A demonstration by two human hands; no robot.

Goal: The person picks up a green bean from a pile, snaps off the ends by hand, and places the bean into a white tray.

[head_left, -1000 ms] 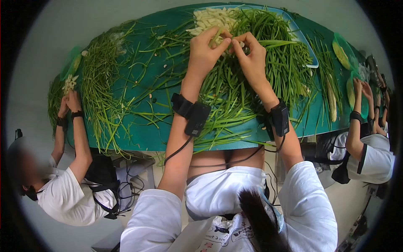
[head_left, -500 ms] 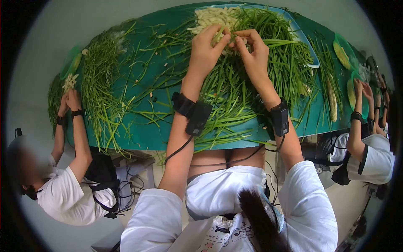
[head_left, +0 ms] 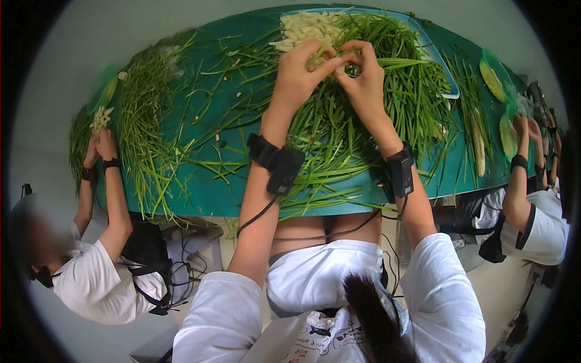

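Co-worker's hands (head_left: pixel 100 145): well left of the blue tray (head_left: pixel 428 43), at a small pale bunch (head_left: pixel 101 119).
Stalk heap (head_left: pixel 142 115): left of the tray, tangled.
Pale pieces (head_left: pixel 305 27): on the tray's left part; likely light, firm.
Left hand (head_left: pixel 292 78): before the tray, fingers closed around a pale-green stem (head_left: pixel 322 51); probably light, easily bruised, best pinched near its end.
Right hand (head_left: pixel 368 81): before the tray, fingers curled by the left fingertips; cannot tell whether they grip anything.
Green stalks (head_left: pixel 417 91): on the tray and spilling over its near side; likely limp, slippery if damp.
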